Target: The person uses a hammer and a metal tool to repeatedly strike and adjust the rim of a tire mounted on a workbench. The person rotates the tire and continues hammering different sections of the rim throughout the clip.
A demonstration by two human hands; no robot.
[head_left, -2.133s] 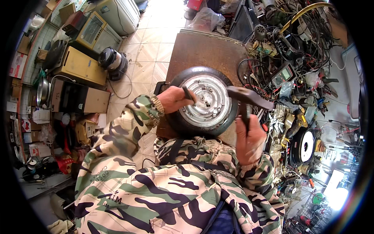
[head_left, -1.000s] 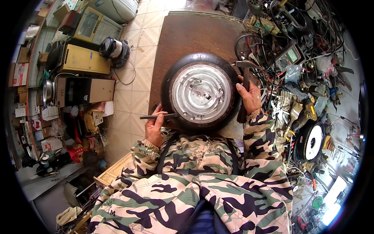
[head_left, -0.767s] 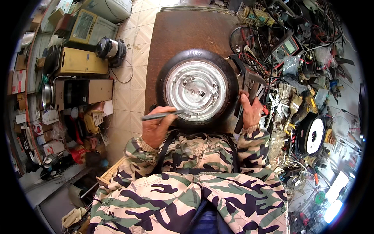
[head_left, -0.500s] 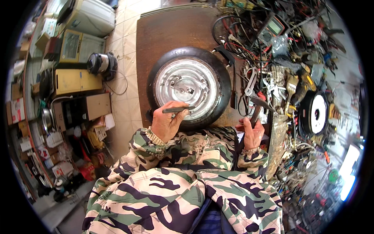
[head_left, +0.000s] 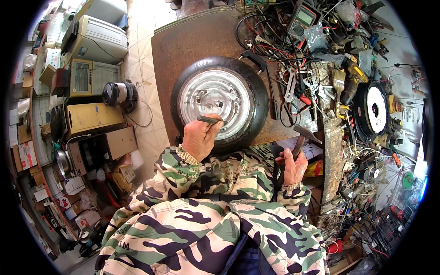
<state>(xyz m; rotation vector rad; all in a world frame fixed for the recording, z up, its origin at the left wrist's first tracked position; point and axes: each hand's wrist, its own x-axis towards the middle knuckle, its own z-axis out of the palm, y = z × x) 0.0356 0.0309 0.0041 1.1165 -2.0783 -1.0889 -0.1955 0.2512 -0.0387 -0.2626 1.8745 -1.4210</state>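
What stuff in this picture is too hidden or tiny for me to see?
In the head view:
- Part of the wheel: covered by the left hand, which holds a dark stick.
- The hammer's handle end: hidden by the right hand.
- The meter's screen: too small to read.
- The pale bag: cut off by the top edge.

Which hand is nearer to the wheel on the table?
Left. The left hand, holding a dark rod, is over the near side of the wheel; the right hand, with a hammer, is off to its right, apart.
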